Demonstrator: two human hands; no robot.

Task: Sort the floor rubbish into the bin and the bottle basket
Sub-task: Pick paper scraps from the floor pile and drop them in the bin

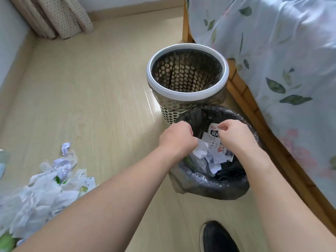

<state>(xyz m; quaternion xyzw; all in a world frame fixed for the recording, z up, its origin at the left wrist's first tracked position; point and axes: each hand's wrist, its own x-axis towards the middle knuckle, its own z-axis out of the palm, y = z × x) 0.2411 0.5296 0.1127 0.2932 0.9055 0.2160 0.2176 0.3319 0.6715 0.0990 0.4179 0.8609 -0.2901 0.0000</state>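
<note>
Both hands over the bin (214, 190), the black-bagged one nearest the feet. Left hand (177, 138) at the bin's left rim, fingers curled under; a crumpled white scrap (200, 148) just below the knuckles, but contact hidden from this angle, so cannot tell whether pinched or already let go. Right hand (234, 133) above the middle of the bin, fingertips drawn together on the top edge of a printed wrapper (215, 137), apparently clamped on it. More paper and wrappers (216, 159) already lying inside the bag.

Bottle basket (187, 73), perforated with a white rim, just behind the bin, touching or nearly so; nothing plainly visible inside. Floor rubbish pile (47, 186) well apart at lower left: white tissue, plastic film, something green mixed in. Task judged early to midway, with most of the pile unsorted.

Risks from here:
- Light paper drifting on release and landing on the floor beside the bin, since the left hand sits right at the rim rather than over the centre.
- Bag edge sagging on the near-left side; a scrap could slip between bag and bin wall.
- Bin and basket so close that a careless toss could drop paper among the bottles.
- Bottles buried under tissue in the pile, easily scooped up with paper and binned by mistake.
- Shoe (218, 237) close to the bin; a shift of stance could knock it.
</note>
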